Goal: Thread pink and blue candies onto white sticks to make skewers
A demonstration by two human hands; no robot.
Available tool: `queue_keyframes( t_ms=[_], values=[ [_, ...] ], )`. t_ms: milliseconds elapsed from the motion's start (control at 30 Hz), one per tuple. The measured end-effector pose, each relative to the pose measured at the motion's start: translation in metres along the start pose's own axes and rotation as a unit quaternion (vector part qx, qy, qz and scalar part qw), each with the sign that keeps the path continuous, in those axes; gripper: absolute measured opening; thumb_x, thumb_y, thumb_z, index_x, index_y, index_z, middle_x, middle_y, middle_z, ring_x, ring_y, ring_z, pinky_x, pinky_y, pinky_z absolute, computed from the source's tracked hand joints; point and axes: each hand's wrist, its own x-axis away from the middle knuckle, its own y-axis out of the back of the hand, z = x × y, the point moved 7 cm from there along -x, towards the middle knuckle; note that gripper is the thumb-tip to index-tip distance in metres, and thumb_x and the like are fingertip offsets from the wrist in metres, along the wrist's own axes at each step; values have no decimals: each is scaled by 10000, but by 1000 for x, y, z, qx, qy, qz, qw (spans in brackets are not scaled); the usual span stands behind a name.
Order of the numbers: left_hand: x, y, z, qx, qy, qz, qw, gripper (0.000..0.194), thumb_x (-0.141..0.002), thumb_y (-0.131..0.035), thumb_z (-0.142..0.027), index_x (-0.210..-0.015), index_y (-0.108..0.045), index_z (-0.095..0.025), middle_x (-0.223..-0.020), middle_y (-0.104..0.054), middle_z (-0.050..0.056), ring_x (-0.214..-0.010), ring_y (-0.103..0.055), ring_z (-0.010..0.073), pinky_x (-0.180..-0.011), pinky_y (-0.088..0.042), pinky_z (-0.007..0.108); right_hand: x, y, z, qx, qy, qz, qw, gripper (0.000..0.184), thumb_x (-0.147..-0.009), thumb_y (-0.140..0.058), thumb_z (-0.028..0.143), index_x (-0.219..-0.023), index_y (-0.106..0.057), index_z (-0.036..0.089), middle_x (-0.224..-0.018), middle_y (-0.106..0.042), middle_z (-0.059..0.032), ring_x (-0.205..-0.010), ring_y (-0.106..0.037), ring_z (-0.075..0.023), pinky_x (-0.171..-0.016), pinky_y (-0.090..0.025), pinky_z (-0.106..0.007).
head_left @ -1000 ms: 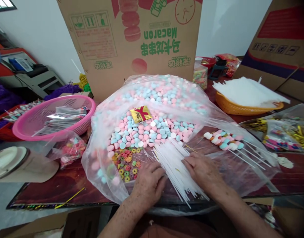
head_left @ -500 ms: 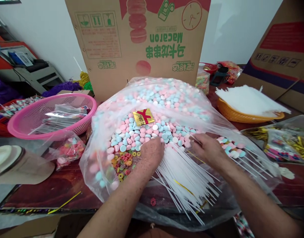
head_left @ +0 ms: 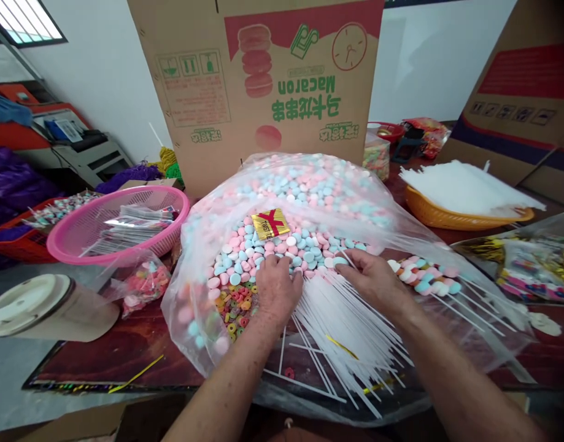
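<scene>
My left hand reaches into a heap of pink, blue and white candies. Its fingers are bent down on them with the thumb apart; nothing held shows. My right hand pinches a thin white stick, and a blue candy is at its fingertips. Below and between the hands lies a fanned bundle of white sticks. Small coloured candy rings are beside my left wrist. Candies threaded on sticks lie right of my right hand. A gold twist-tie packet rests on the heap.
A clear plastic bag spreads around the candies. Left are a pink basket, a bag of candies and a lidded cup. A yellow basket stands right. A large carton stands behind.
My left hand has opened from a closed grip and moved forward onto the candies. My right hand has shifted slightly left, stick still pinched. The view has tilted up a little.
</scene>
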Motion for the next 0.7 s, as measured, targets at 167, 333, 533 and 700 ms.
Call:
queue_keyframes(
  t_ms=[167, 333, 533, 700],
  values=[
    [-1, -16, 0, 17, 46, 69, 996, 309, -768, -487, -417, -790, -641, -150, -850, -628, 128, -777, -589, 264, -673, -424, 359, 21, -22, -4, -133, -9, 15, 991, 317, -764, -515, 379, -988, -605, 173, -826, -639, -15, -704, -555, -142, -609, -417, -239],
    [7, -5, 4, 198, 90, 73, 973, 220, -747, -514, -366, -701, -606, -172, -661, -635, 36, -635, -589, 167, -551, -408, 249, 35, -32, -1, -301, -78, 34, 950, 351, -758, -558, 418, -1009, -527, 176, -735, -595, 10, -408, -335, -41, -380, -249, -181],
    [44, 6, 1, 549, 169, 101, 812, 230, -558, -688, -258, -604, -484, -162, -497, -553, -38, -483, -539, 107, -469, -402, 200, 44, -64, 32, -427, -43, 129, 894, 255, -777, -574, 401, -892, -537, 176, -542, -428, 81, -388, -230, -23, -360, -151, -170],
    [56, 20, 4, 596, 120, 107, 787, 199, -608, -678, -222, -768, -589, -143, -632, -618, -17, -536, -552, 90, -534, -458, 211, 51, -79, 36, -448, -57, 134, 882, 246, -769, -591, 395, -850, -520, 174, -504, -404, 96, -374, -232, -17, -357, -152, -164]
  ],
)
